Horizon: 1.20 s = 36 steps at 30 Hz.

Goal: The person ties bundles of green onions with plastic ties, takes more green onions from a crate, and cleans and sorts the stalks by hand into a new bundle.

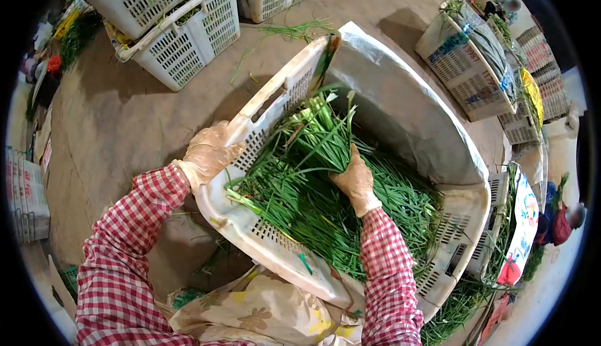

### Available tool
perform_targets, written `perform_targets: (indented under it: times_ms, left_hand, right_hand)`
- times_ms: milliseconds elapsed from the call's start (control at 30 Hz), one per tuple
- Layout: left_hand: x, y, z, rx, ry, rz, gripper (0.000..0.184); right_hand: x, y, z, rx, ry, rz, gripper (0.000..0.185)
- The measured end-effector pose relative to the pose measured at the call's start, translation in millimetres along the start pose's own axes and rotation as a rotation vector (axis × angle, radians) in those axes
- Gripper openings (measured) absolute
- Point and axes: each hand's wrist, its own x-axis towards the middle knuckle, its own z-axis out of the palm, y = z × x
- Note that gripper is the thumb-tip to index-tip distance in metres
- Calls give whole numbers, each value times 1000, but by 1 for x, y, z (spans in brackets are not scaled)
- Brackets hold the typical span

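Note:
A white slatted plastic crate (458,230) stands tilted in front of me, with loose green chives (300,205) lying inside. My left hand (211,150), in a thin translucent glove, grips the crate's left rim with its fingers bent over the edge. Inside the crate, my right hand (355,182), gloved too, is closed around a bunch of chives (320,132). The pale cut ends of that bunch point up and away from me. A silvery sheet (391,95) lines the crate's far side.
Stacked white crates (188,42) stand at the upper left. More filled crates (466,64) line the right side, one beside a printed white sack (518,227). Stray chives (300,30) lie on the brown floor (125,120). At the far right is a person (560,221).

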Motion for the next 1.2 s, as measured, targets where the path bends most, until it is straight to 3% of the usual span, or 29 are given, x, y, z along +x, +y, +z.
perform_targets:
  times_ms: [67,100,167,233,300,333,400,433,467,533,567,600,633,700,767,800,833,867,900,967,1000,1033,1067,1100,1133,1200]
  left_hand:
    - [0,-3,1,-134,14,106,53]
    - [1,-7,5,-133,13,122,53]
    - [4,-15,14,-109,275,301,60]
    - [5,0,5,69,424,505,63]
    - [7,32,9,14,456,591,61]
    - [9,49,14,-42,454,617,58]
    - [24,87,28,-257,165,551,42]
    - [44,94,58,-594,16,469,32]
    - [60,106,77,-585,-60,461,37]
    - [79,129,119,-929,-307,111,51]
    - [96,131,138,-900,-430,48,60]
    - [108,135,160,-851,-447,93,66]
    - [131,129,207,-991,-408,6,61]
    - [127,170,209,-921,-354,-399,69]
    - [163,140,296,-1503,-478,30,76]
    - [136,159,258,-1607,-721,146,80]
    - [105,181,230,-1641,-706,27,79]
    - [73,203,201,-1677,-683,-93,77]
    - [73,203,217,-1709,-740,-41,78]
    - [72,202,224,-1553,-729,231,86]
    - [50,211,209,-1557,-631,490,86]
    - [45,226,201,-1572,-659,521,80]
    - [41,242,194,-1587,-687,551,75]
    - [48,260,193,-1574,-821,356,64]
    - [46,260,179,-1227,-665,633,59]
    - [1,308,118,-1190,-831,783,50]
  right_hand:
    - [-9,32,3,250,297,-302,83]
    - [-15,43,-2,253,312,-295,83]
    - [-27,71,-15,907,167,-363,68]
    - [-24,108,-16,1135,184,-336,51]
    - [-9,151,1,1939,-27,-136,49]
    - [-17,149,-6,1939,-13,-133,49]
    - [-28,136,-14,1301,307,-265,45]
    - [-26,129,-10,1302,357,-318,38]
    - [-24,127,-6,1278,356,-319,35]
    - [-25,124,-5,1293,281,-289,30]
    - [-22,125,-1,1203,300,-284,34]
    - [-26,120,-3,1220,260,-266,34]
    - [-30,115,-5,1234,222,-248,35]
    - [-29,112,-2,1219,223,-302,38]
    - [-26,120,6,1369,118,-261,51]
    - [-24,128,11,1399,57,-253,61]
    - [-22,136,15,1426,-3,-243,71]
    - [-32,126,0,1331,36,-211,68]
    - [-38,125,-7,1354,58,-200,62]
    - [-50,122,-22,1400,104,-179,52]
    - [-64,116,-40,1174,195,-320,52]
    - [-80,113,-57,935,309,-428,52]
    - [-100,106,-66,494,533,-348,50]
    - [-122,107,-82,289,408,-134,52]
    - [-145,108,-98,52,244,44,55]
    - [-174,115,-121,505,502,-368,54]
